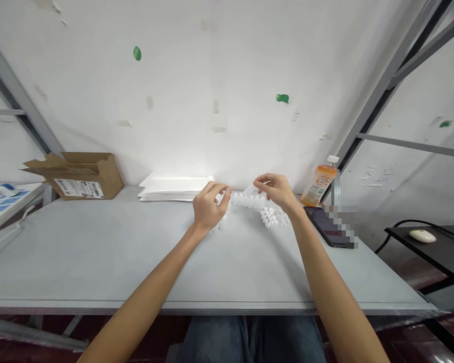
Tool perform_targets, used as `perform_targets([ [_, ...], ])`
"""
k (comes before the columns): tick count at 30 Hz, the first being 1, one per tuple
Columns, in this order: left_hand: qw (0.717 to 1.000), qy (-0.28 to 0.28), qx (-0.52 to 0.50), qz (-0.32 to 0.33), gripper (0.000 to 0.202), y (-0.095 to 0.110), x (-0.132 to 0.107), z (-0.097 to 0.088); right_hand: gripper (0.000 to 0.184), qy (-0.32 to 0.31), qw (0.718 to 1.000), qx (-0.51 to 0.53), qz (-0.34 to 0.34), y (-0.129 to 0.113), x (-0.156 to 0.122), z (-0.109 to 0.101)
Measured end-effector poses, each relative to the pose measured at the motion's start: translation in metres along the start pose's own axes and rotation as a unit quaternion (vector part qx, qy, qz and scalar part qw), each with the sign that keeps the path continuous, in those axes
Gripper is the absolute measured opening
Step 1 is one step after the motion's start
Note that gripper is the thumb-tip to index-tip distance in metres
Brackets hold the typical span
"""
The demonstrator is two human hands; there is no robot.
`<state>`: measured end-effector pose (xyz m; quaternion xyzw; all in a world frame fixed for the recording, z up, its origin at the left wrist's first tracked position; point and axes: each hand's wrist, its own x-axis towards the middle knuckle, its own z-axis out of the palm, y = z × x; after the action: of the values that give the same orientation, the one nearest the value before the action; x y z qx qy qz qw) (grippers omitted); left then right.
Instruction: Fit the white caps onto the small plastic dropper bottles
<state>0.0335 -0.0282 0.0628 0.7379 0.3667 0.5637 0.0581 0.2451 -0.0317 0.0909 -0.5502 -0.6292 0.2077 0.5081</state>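
A row of joined small white plastic vials (pixel 248 201) lies across the far middle of the table, held up between my two hands. My left hand (pixel 209 205) pinches its left end. My right hand (pixel 276 192) is shut on its right end, near a thin white tab (pixel 252 188). Just below the row sits a cluster of tiny white plastic pieces (pixel 272 218). Beneath my left hand stand a few small white vials (pixel 222 225), partly hidden by the palm. What my fingertips grip is partly hidden.
A stack of white sheets (pixel 174 188) lies on the grey table (pixel 98 264) at the back. A cardboard box (pixel 87 176) stands to the left, an orange drink bottle (pixel 320 184) and a dark phone (pixel 331 228) to the right. Beyond the table lie a power strip (pixel 7 203) and a white mouse (pixel 422 236).
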Motion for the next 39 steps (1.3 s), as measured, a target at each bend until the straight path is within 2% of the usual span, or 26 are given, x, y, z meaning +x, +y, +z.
perform_targets([
  [4, 0.998, 0.012, 0.041, -0.045, 0.033, -0.026, 0.012, -0.008, 0.011, 0.001, 0.984, -0.178, 0.002, 0.013, 0.006, 0.031],
  [7, 0.996, 0.016, 0.065, -0.066, 0.033, -0.042, 0.015, -0.010, 0.014, -0.019, 0.959, -0.282, 0.000, 0.022, 0.001, 0.052],
  [12, 0.993, -0.017, 0.076, -0.087, 0.034, -0.055, 0.016, -0.008, 0.022, -0.035, 0.930, -0.364, -0.014, 0.030, -0.005, 0.072],
  [22, 0.979, -0.170, -0.021, -0.111, 0.026, -0.056, 0.021, -0.012, 0.029, -0.040, 0.916, -0.398, -0.046, 0.037, -0.006, 0.085],
  [32, 0.960, -0.267, -0.044, -0.072, 0.024, -0.056, 0.017, -0.011, 0.031, -0.043, 0.912, -0.406, -0.039, 0.038, -0.007, 0.087],
  [39, 0.953, -0.294, -0.039, -0.053, 0.021, -0.054, 0.015, -0.009, 0.030, -0.027, 0.919, -0.390, -0.044, 0.035, -0.008, 0.083],
])
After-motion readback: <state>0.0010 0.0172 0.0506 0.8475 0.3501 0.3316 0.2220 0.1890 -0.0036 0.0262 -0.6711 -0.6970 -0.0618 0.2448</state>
